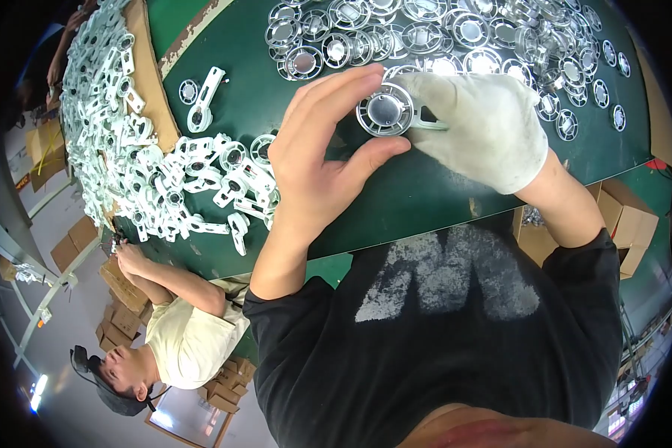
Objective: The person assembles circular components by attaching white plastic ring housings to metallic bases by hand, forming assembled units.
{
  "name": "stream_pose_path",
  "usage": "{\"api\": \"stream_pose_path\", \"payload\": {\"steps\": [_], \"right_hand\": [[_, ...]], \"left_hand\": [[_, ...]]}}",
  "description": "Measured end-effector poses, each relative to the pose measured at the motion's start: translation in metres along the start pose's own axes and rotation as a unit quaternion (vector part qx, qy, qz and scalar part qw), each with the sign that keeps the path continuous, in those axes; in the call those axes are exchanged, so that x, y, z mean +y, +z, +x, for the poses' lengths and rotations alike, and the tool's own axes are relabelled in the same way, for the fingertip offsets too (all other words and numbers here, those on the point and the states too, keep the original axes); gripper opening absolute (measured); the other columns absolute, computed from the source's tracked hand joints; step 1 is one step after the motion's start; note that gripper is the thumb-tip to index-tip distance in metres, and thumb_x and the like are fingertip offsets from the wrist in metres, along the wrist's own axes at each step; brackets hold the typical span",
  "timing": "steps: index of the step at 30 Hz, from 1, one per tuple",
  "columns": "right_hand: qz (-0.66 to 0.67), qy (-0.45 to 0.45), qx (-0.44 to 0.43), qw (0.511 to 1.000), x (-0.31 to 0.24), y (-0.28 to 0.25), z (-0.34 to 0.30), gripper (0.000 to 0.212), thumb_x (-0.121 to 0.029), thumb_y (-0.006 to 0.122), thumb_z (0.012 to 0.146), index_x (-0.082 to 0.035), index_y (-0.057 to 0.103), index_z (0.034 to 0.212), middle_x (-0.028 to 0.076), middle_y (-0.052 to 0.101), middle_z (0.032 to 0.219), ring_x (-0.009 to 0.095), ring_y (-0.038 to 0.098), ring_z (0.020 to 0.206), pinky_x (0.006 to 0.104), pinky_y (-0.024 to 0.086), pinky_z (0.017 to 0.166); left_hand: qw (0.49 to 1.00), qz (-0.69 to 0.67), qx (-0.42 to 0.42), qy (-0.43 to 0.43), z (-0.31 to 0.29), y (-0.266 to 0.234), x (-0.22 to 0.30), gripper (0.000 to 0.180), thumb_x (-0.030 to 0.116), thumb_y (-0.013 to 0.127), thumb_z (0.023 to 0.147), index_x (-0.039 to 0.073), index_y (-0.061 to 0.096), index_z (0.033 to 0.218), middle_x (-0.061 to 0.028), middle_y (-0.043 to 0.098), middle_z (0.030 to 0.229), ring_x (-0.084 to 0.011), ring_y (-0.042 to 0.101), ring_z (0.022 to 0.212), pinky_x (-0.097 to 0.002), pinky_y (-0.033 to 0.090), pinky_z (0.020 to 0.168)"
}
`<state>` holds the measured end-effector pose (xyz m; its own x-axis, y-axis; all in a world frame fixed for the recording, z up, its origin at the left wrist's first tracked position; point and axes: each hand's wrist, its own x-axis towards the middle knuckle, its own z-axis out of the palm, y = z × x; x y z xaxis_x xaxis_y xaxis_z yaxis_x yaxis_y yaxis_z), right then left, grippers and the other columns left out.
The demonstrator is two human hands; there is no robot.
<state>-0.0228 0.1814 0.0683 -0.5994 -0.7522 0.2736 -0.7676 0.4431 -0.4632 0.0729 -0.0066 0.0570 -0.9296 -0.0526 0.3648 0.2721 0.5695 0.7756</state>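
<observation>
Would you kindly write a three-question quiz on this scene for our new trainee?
1. Which hand wears the whitish glove: A, left; B, right?
2. True or false: nothing is between the hands.
3. Fill in: the pile of shiny discs lies to the ____ of the heap of pale parts.

Key: 1. B, the right hand; the left hand is bare. 2. False; a shiny ringed disc is there. 3. right.
</observation>
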Motion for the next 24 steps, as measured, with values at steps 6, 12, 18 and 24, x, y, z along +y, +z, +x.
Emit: {"api": "stream_pose_path", "payload": {"steps": [6,12,18,24], "right_hand": [[0.014,0.019,-0.014,1.0,-0.001,0.0,0.0,0.021,-0.028,0.072,0.082,-0.014,0.072,0.098,0.009,0.069,0.067,0.027,0.07,0.062,0.0387,0.055,0.056],[0.118,0.074,-0.081,0.987,-0.002,-0.012,0.003,0.03,-0.028,0.071,0.083,-0.007,0.071,0.105,0.015,0.071,0.076,0.033,0.072,0.073,0.0406,0.056,0.064],[0.341,0.113,-0.257,0.897,0.005,-0.023,0.012,0.041,-0.039,0.068,0.087,-0.002,0.068,0.106,0.021,0.068,0.08,0.037,0.07,0.079,0.0411,0.054,0.072],[0.322,0.127,-0.232,0.909,-0.002,-0.015,0.012,0.043,-0.047,0.064,0.093,-0.008,0.07,0.109,0.018,0.07,0.081,0.036,0.071,0.079,0.0418,0.054,0.071]], "left_hand": [[0.998,-0.008,-0.027,0.048,0.004,-0.005,-0.003,0.059,0.009,0.087,0.068,-0.001,0.068,0.123,-0.0156,0.072,0.12,-0.0312,0.07,0.108,-0.0364,0.056,0.091],[0.996,0.02,-0.022,0.083,0.006,-0.004,0.0,0.058,0.007,0.086,0.067,-0.002,0.068,0.122,-0.0162,0.072,0.119,-0.0324,0.07,0.107,-0.0367,0.056,0.09],[0.984,0.034,-0.031,0.17,0.007,-0.007,0.007,0.048,0.004,0.082,0.068,-0.005,0.071,0.114,-0.0174,0.072,0.116,-0.0342,0.069,0.108,-0.0381,0.058,0.089],[0.994,-0.074,0.004,0.076,0.004,0.0,0.006,0.068,0.005,0.086,0.064,-0.007,0.063,0.127,-0.0207,0.067,0.129,-0.0378,0.066,0.119,-0.0399,0.053,0.099]]}}
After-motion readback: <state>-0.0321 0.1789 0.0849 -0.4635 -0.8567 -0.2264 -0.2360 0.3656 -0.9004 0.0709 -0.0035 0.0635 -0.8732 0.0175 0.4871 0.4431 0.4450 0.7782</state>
